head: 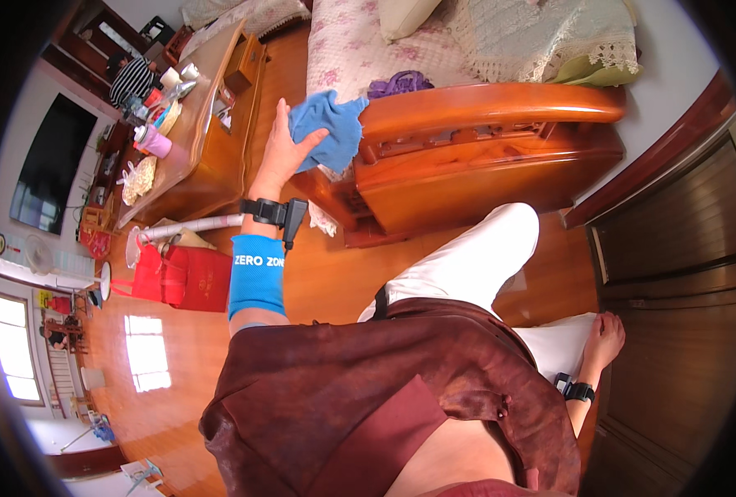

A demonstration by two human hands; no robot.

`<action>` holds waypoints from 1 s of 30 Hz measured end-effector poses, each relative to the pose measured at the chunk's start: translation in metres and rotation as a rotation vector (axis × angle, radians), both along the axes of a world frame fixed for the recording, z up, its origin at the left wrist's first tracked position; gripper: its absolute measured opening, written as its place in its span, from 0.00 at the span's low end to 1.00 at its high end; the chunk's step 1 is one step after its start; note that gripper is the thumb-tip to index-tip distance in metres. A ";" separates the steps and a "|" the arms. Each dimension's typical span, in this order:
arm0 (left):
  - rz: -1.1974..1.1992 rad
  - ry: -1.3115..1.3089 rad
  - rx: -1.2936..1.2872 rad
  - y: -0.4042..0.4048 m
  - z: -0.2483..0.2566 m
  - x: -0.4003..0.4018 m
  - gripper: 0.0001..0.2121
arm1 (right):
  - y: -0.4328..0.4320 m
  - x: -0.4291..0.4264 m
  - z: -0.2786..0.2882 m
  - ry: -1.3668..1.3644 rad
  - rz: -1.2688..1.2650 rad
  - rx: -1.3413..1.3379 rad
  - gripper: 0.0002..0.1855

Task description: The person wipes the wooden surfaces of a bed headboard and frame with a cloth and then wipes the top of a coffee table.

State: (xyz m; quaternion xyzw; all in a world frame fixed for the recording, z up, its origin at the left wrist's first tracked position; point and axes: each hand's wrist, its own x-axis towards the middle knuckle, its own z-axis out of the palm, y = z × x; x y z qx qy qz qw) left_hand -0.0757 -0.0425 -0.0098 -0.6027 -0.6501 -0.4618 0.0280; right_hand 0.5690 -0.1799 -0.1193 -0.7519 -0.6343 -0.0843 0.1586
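My left hand (290,146) grips a blue cloth (329,129) between thumb and fingers, at the end of a wooden sofa's orange-brown armrest (492,110). A black strap with a device and a blue sleeve band are on that arm. My right hand (605,340) is low at the right, beside my knee in white trousers (557,341), with a black strap on its wrist; its fingers are partly hidden and no object shows in it. A purple item (400,84) lies on the floral sofa cover (343,53) just behind the armrest.
A wooden coffee table (209,149) at the upper left bears a pink tumbler (154,141), a bag of snacks and cups. Red bags (197,276) stand on the wooden floor below it. A person in a striped top (133,79) is beyond the table. Dark doors (672,248) line the right.
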 end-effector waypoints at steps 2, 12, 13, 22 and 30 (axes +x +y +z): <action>-0.104 0.095 -0.096 0.005 0.014 0.011 0.33 | -0.002 0.000 -0.002 0.003 -0.013 0.008 0.10; -0.040 0.646 0.096 0.030 0.014 0.105 0.25 | 0.000 -0.001 0.002 0.011 -0.004 -0.023 0.10; -0.044 0.652 0.122 0.030 0.012 0.107 0.24 | 0.000 -0.001 0.002 0.006 -0.002 -0.020 0.10; 0.033 -0.173 -0.413 -0.010 0.008 -0.013 0.24 | -0.010 0.003 0.000 0.004 -0.030 0.003 0.08; 0.095 0.004 -0.364 0.014 -0.002 -0.010 0.30 | -0.008 -0.003 0.004 0.060 -0.040 0.039 0.10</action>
